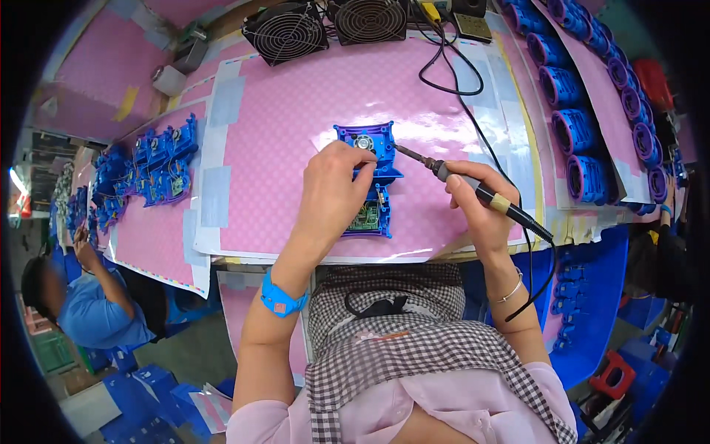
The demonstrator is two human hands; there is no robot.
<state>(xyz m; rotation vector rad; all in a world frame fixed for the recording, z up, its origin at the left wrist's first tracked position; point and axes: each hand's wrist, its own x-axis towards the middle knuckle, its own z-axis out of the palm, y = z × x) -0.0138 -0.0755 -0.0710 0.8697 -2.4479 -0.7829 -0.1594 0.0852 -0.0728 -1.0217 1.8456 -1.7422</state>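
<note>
On the pink-covered bench in front of me lies an opened blue plastic housing [383, 172]. Its far half carries a small round speaker [362, 143], and a green circuit board [365, 217] with thin wires sits in the near half. My left hand [333, 185] reaches over the housing, thumb and forefinger pinched beside the speaker; whatever is between them is too small to make out. In my right hand [479, 211] is a soldering iron [484, 194], held like a pen. The iron's tip points left, at the far half's right edge; whether it touches cannot be told.
Two black fans [287, 33] stand at the back, beside a soldering iron stand [472, 28]. A black cord [484, 126] runs along the right. Blue housings line the right [573, 132] and cluster at left [163, 163]. A co-worker [103, 303] sits left; a blue bin [592, 325] is at lower right.
</note>
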